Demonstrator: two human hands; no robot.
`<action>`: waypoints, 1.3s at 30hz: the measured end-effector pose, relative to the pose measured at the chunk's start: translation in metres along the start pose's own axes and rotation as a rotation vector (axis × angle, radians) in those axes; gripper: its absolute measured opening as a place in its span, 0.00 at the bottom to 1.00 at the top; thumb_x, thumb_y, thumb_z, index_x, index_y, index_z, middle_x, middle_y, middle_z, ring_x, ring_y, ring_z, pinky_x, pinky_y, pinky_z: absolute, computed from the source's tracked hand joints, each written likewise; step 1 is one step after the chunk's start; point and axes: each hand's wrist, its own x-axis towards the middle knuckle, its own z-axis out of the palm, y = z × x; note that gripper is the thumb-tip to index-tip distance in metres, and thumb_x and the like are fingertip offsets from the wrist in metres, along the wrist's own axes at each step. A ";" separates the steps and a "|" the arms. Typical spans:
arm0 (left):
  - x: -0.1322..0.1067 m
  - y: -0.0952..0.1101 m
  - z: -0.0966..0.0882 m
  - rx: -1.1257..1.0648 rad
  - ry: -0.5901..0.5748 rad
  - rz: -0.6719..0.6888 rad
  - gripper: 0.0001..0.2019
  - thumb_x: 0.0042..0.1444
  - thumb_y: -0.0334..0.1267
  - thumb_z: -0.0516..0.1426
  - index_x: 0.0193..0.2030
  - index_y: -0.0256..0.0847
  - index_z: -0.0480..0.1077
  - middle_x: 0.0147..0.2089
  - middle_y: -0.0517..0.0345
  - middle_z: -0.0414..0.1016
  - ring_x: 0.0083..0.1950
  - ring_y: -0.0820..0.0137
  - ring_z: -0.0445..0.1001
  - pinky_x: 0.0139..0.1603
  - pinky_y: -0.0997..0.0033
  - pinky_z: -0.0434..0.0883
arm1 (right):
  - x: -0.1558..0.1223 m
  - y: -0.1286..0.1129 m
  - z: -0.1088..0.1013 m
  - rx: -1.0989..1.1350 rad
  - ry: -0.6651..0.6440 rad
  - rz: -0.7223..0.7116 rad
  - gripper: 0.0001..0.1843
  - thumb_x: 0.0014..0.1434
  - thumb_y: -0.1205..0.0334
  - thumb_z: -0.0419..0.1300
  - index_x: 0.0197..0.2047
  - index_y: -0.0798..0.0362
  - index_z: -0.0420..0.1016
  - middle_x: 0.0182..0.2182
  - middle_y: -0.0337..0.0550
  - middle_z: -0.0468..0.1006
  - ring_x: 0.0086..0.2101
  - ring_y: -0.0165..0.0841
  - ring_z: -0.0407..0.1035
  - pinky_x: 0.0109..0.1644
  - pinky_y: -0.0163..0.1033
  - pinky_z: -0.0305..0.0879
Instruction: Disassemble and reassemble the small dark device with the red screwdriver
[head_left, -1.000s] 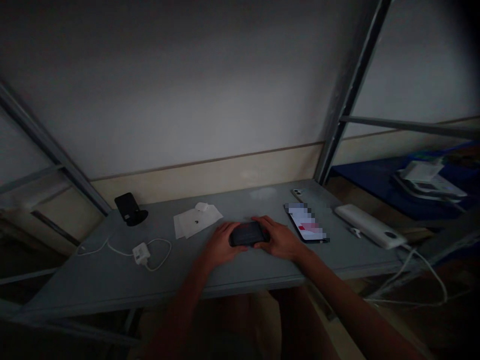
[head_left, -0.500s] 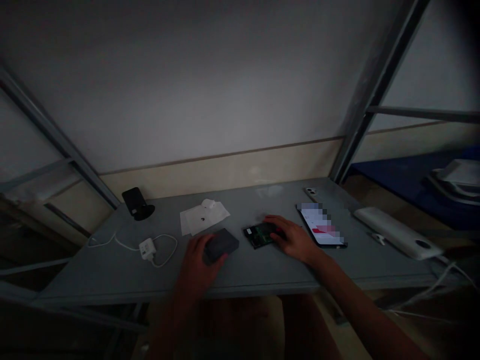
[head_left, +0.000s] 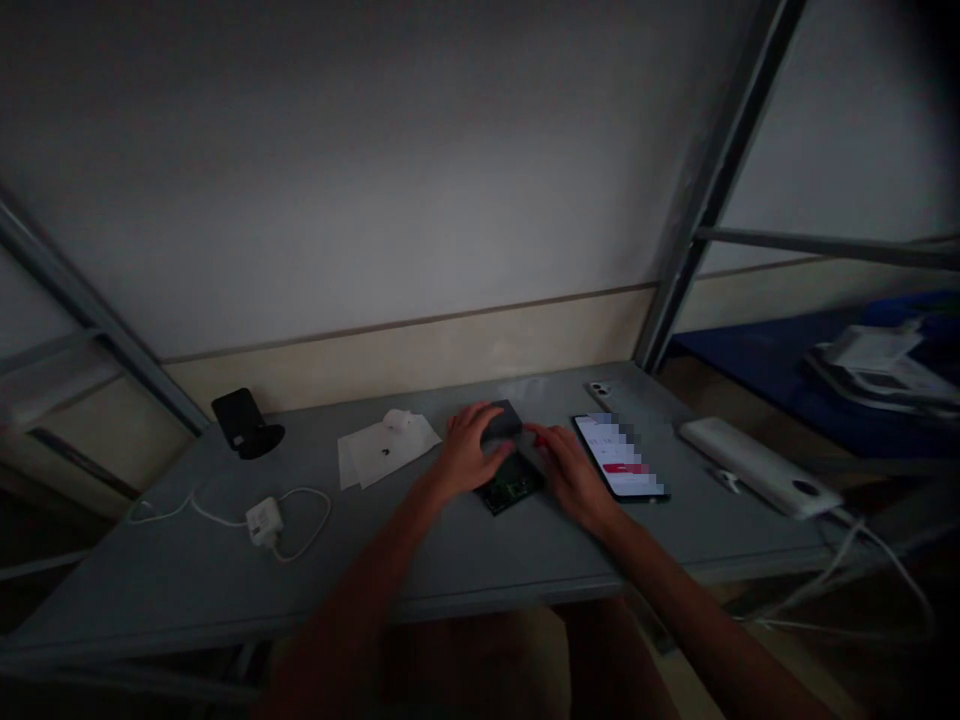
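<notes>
Gripping dark box (head_left: 504,418) between thumb and spread fingers: left hand (head_left: 466,455). Right hand's (head_left: 571,472) fingers bunched at box's right edge, red bit (head_left: 539,440) showing; cannot tell if pinched. Just below box, green-patterned panel (head_left: 511,490) on grey table (head_left: 187,575). Rightward, lit phone (head_left: 616,455); leftward, white papers (head_left: 390,458).
</notes>
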 end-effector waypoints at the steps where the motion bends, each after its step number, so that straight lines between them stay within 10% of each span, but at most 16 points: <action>1: -0.007 0.005 -0.002 -0.042 -0.090 0.077 0.26 0.62 0.45 0.59 0.66 0.45 0.65 0.70 0.46 0.63 0.71 0.57 0.61 0.71 0.51 0.58 | 0.001 -0.001 -0.003 0.047 0.044 0.034 0.18 0.72 0.56 0.45 0.60 0.47 0.67 0.44 0.49 0.75 0.47 0.43 0.70 0.56 0.52 0.67; 5: -0.029 0.017 -0.005 -0.051 -0.301 0.205 0.32 0.56 0.42 0.63 0.68 0.51 0.62 0.71 0.50 0.62 0.69 0.55 0.65 0.70 0.51 0.59 | 0.011 -0.006 -0.011 0.327 0.167 0.131 0.14 0.70 0.50 0.51 0.54 0.46 0.65 0.41 0.45 0.79 0.44 0.40 0.73 0.53 0.48 0.68; 13: -0.022 0.006 0.009 0.230 -0.071 -0.183 0.15 0.58 0.46 0.61 0.49 0.42 0.73 0.54 0.43 0.69 0.55 0.48 0.72 0.57 0.49 0.68 | 0.073 -0.008 0.004 0.491 0.019 0.066 0.15 0.63 0.47 0.62 0.43 0.49 0.74 0.37 0.43 0.76 0.37 0.36 0.72 0.43 0.42 0.70; 20: -0.004 -0.021 0.007 0.105 -0.103 -0.334 0.14 0.62 0.50 0.58 0.38 0.42 0.76 0.41 0.50 0.76 0.38 0.61 0.76 0.40 0.63 0.70 | 0.097 -0.005 0.032 0.617 -0.097 0.181 0.15 0.58 0.49 0.66 0.40 0.51 0.75 0.32 0.41 0.80 0.32 0.33 0.74 0.39 0.40 0.72; 29: -0.014 -0.028 0.001 -0.044 -0.118 -0.199 0.11 0.66 0.42 0.54 0.51 0.47 0.74 0.45 0.56 0.78 0.40 0.68 0.76 0.43 0.69 0.70 | 0.083 0.001 0.024 0.492 0.075 0.188 0.10 0.59 0.54 0.67 0.39 0.51 0.77 0.33 0.42 0.80 0.32 0.34 0.75 0.38 0.39 0.72; 39: -0.016 -0.035 0.006 -0.082 -0.128 -0.036 0.15 0.69 0.37 0.50 0.55 0.48 0.74 0.48 0.55 0.74 0.43 0.69 0.76 0.46 0.69 0.73 | 0.078 0.007 0.028 0.412 -0.022 0.186 0.10 0.57 0.55 0.67 0.40 0.51 0.79 0.38 0.43 0.82 0.35 0.35 0.77 0.42 0.40 0.75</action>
